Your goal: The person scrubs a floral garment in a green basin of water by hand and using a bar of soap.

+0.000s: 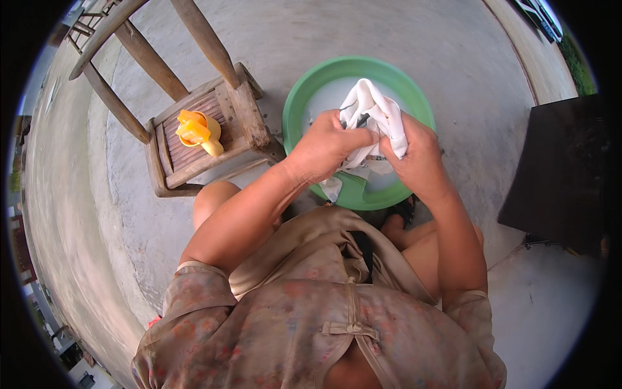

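Note:
Both of my hands grip a wet-looking white cloth garment (pixel 369 104) with dark printed marks, bunched up above a green plastic basin (pixel 297 97). My left hand (pixel 330 141) pinches its left side, thumb pointing inward. On the right, my right hand (pixel 418 153) clasps the other side, with a fold hanging over the fingers. Cloudy whitish water (pixel 330 92) fills the basin below. A green ribbed piece (pixel 352 187), perhaps part of a washboard, leans at the near rim, and a patterned bit of cloth (pixel 332 188) drapes beside it. The garment's lower end is partly hidden by my hands.
Left of the basin stands a wooden chair (pixel 252 116) with a slatted seat. On it sits a yellow plastic cup-like scoop (pixel 214 131) holding an orange-yellow item (pixel 192 127). A large dark panel (pixel 554 170) stands at the right on the concrete floor (pixel 466 73).

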Available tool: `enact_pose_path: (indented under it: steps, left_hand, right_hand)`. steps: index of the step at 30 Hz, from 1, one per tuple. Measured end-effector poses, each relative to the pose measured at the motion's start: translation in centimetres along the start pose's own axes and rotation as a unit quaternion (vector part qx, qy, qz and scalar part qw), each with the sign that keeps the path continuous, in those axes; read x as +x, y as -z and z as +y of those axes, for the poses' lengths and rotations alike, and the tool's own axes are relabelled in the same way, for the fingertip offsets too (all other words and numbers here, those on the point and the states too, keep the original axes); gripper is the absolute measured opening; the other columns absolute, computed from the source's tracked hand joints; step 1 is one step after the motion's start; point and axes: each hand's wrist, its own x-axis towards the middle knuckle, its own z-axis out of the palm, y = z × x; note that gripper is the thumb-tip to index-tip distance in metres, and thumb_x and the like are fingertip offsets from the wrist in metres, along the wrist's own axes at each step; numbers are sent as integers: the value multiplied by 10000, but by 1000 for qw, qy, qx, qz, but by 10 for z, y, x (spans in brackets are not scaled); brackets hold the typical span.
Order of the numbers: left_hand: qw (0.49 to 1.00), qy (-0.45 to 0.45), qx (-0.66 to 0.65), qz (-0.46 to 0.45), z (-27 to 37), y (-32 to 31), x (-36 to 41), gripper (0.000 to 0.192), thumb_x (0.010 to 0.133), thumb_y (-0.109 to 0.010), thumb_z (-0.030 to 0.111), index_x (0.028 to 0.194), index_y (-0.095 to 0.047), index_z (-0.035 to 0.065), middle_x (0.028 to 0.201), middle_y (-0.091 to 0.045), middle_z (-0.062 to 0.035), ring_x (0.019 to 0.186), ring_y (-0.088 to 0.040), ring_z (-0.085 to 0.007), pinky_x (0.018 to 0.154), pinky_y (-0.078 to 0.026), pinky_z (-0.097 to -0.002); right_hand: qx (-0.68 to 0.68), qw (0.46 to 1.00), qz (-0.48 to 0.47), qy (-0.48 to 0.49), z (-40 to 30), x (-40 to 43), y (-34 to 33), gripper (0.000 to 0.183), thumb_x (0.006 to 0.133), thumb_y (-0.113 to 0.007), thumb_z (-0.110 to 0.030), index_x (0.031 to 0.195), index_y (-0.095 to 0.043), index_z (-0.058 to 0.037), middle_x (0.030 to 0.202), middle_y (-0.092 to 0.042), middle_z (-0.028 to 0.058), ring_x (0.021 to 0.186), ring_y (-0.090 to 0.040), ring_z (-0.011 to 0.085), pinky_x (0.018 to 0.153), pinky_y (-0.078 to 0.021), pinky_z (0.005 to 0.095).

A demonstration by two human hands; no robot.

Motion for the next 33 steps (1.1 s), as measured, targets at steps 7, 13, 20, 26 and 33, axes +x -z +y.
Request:
enact_pose_path:
  steps: [7, 13, 20, 26, 33]
  left_hand:
    - [1000, -11, -6, -12, -1, -1, 4, 148, 846, -631, 55, 977, -645, -13, 899, -659, -49, 781, -625, -109, 677, -518, -277]
    - [1000, -21, -22, -2, -3, -5, 5, 144, 842, -643, 56, 973, -646, -4, 902, -658, -50, 779, -626, -113, 665, -515, -285]
    - [1000, -20, 16, 3, -5, -5, 7, 145, 823, -632, 42, 959, -642, -6, 862, -644, -29, 732, -595, -87, 634, -482, -260]
    - [999, -44, 7, 26, 0, -9, 1, 143, 799, -598, 93, 893, -645, -4, 743, -598, -1, 625, -520, -62, 531, -411, -245]
    - [998, -64, 15, -4, 7, -5, 1, 134, 837, -644, 82, 945, -658, 4, 816, -622, 4, 700, -556, -61, 599, -448, -244]
  right_hand:
    - [-5, 1000, -7, 3, 2, -3, 3, 173, 747, -664, -26, 878, -553, -9, 757, -595, 151, 668, -590, 328, 592, -464, 377]
    - [11, 1000, -7, -10, 4, -2, 5, 203, 729, -677, -21, 872, -533, -12, 752, -583, 152, 665, -580, 343, 586, -460, 375]
    - [-14, 1000, -8, 1, 2, 1, 8, 162, 760, -649, -21, 844, -513, 3, 718, -567, 150, 612, -541, 329, 561, -440, 376]
    - [39, 998, 1, -52, -2, 4, 0, 130, 769, -618, -4, 866, -534, 13, 708, -553, 147, 607, -533, 299, 578, -449, 340]
    - [10, 1000, -4, -13, -5, 5, 0, 194, 775, -609, -9, 952, -542, 33, 741, -570, 145, 633, -559, 281, 612, -462, 356]
